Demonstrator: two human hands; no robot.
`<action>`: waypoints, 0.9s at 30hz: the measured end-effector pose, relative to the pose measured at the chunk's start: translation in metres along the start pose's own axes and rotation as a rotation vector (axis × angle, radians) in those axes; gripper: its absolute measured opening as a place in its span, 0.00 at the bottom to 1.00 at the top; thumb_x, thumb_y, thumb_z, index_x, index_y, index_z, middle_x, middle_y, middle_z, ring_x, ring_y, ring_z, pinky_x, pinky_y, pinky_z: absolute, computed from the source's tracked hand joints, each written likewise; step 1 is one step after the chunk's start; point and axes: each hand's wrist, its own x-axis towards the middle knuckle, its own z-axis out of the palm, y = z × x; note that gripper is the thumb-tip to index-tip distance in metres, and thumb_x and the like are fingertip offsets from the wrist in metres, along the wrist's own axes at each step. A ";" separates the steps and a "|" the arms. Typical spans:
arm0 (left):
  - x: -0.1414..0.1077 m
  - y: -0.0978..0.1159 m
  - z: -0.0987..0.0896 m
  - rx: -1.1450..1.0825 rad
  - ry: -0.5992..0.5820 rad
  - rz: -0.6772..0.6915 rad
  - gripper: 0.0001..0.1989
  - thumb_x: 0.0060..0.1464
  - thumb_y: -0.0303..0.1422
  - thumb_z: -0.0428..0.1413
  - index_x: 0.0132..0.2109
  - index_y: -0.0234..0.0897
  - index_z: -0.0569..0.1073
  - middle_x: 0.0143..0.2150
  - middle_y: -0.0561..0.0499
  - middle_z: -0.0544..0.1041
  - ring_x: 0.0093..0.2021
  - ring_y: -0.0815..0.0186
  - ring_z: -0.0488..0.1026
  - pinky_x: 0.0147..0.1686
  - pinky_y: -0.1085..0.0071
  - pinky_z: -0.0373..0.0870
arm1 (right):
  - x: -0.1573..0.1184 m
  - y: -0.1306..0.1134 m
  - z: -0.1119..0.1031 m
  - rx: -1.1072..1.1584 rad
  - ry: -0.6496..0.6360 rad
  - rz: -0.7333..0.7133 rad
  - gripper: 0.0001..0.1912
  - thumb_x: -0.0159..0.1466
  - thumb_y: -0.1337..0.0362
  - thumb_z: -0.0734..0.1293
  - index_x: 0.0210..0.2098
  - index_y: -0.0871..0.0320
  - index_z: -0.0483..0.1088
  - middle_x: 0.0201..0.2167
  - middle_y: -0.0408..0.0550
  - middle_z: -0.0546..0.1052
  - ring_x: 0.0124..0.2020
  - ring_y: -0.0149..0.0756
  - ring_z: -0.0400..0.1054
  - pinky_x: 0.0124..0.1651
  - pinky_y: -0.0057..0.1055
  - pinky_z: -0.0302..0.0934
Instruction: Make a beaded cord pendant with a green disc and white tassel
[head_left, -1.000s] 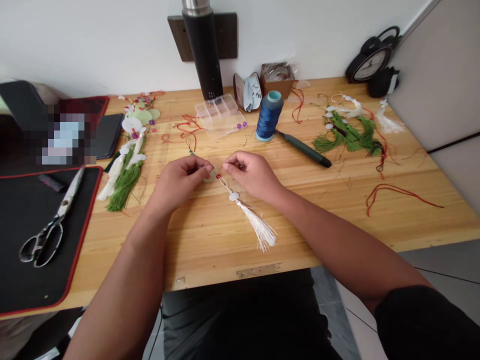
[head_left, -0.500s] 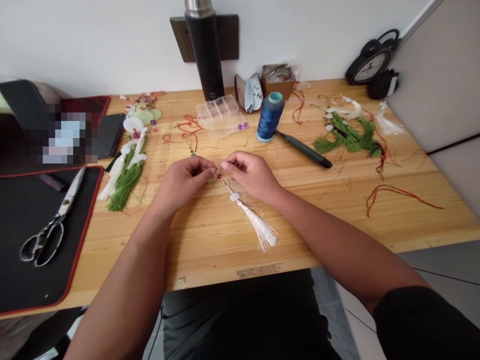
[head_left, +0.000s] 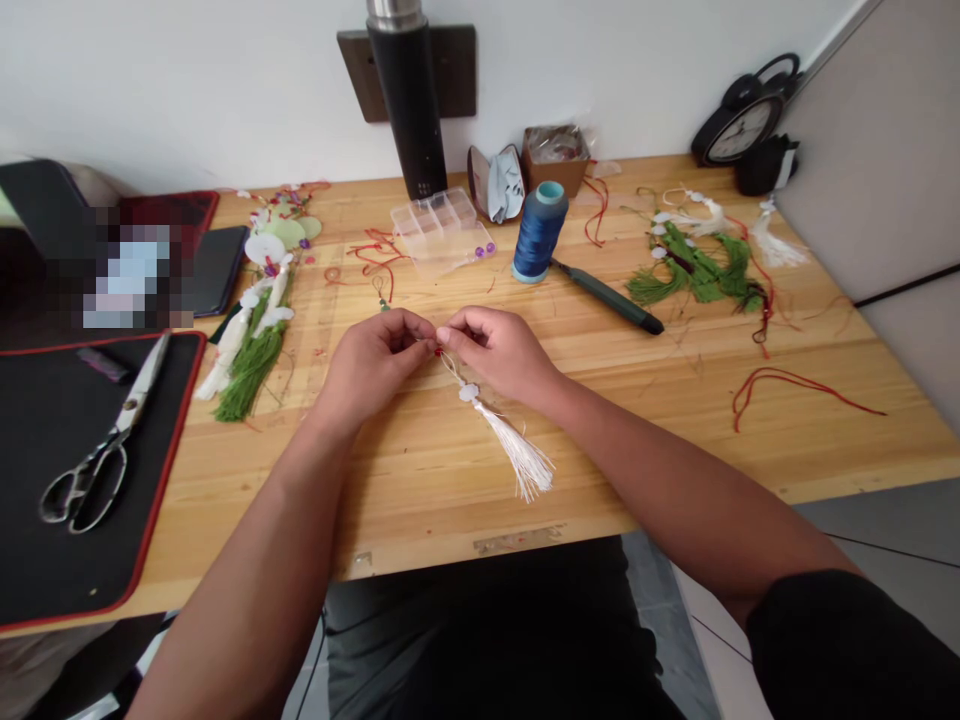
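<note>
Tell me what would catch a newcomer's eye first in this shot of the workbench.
First come the left hand and right hand, meeting mid-table with their fingertips around a small red bead or knot, and a white tassel lying just below them on the wooden table. Behind them stands a blue thread spool. Green tassels lie to the left and far right, and large scissors rest on a black mat at the left.

My wooden workbench (head_left: 420,510) holds a blue thread spool (head_left: 540,232), a clear bead box (head_left: 442,232), a dark green tool (head_left: 609,298), green tassels (head_left: 251,370) at left and right, a white tassel (head_left: 525,462) before me, loose red cord (head_left: 795,390) and a red-trimmed black mat (head_left: 75,480).
</note>
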 end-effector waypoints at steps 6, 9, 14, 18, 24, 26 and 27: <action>0.002 -0.003 0.003 -0.079 -0.002 -0.012 0.11 0.55 0.39 0.68 0.41 0.38 0.80 0.38 0.48 0.84 0.37 0.62 0.78 0.41 0.64 0.74 | 0.000 -0.001 0.000 0.016 -0.001 0.004 0.22 0.73 0.43 0.69 0.37 0.56 0.77 0.32 0.44 0.80 0.34 0.36 0.69 0.38 0.34 0.60; 0.001 -0.001 0.002 -0.121 -0.023 -0.049 0.15 0.55 0.41 0.69 0.45 0.38 0.81 0.41 0.46 0.85 0.39 0.61 0.79 0.42 0.63 0.76 | 0.000 -0.001 0.000 0.032 -0.002 0.026 0.21 0.73 0.44 0.69 0.37 0.55 0.78 0.33 0.44 0.80 0.35 0.36 0.70 0.39 0.34 0.61; -0.001 0.002 0.000 -0.096 -0.055 -0.039 0.17 0.55 0.42 0.69 0.48 0.37 0.84 0.43 0.45 0.87 0.42 0.59 0.81 0.45 0.62 0.78 | 0.002 0.000 0.000 0.045 0.007 0.029 0.17 0.73 0.48 0.69 0.38 0.55 0.77 0.33 0.44 0.80 0.35 0.37 0.70 0.40 0.33 0.63; -0.001 0.001 0.000 -0.072 -0.056 -0.027 0.17 0.57 0.43 0.69 0.48 0.37 0.85 0.43 0.45 0.87 0.43 0.58 0.82 0.47 0.61 0.78 | 0.002 0.001 0.001 0.043 0.006 0.005 0.16 0.73 0.51 0.68 0.36 0.55 0.76 0.32 0.43 0.79 0.34 0.36 0.69 0.39 0.33 0.61; -0.001 0.001 -0.002 0.041 -0.045 -0.004 0.16 0.58 0.44 0.67 0.46 0.38 0.86 0.41 0.46 0.88 0.40 0.59 0.80 0.43 0.63 0.75 | 0.002 0.001 0.001 0.023 0.007 0.001 0.19 0.73 0.47 0.68 0.36 0.55 0.76 0.32 0.43 0.79 0.33 0.35 0.68 0.38 0.34 0.60; -0.001 0.001 -0.002 0.074 -0.038 -0.002 0.14 0.58 0.44 0.66 0.44 0.39 0.86 0.40 0.47 0.88 0.39 0.59 0.79 0.42 0.64 0.74 | 0.002 0.001 0.001 0.014 0.005 0.007 0.21 0.73 0.44 0.68 0.36 0.55 0.76 0.32 0.44 0.79 0.34 0.36 0.69 0.38 0.34 0.60; -0.001 0.001 -0.002 0.081 -0.034 -0.003 0.14 0.58 0.44 0.66 0.43 0.39 0.86 0.40 0.47 0.87 0.39 0.59 0.79 0.42 0.64 0.74 | 0.002 0.001 0.001 0.010 0.004 0.010 0.21 0.73 0.44 0.68 0.36 0.55 0.76 0.33 0.44 0.80 0.34 0.36 0.69 0.38 0.34 0.60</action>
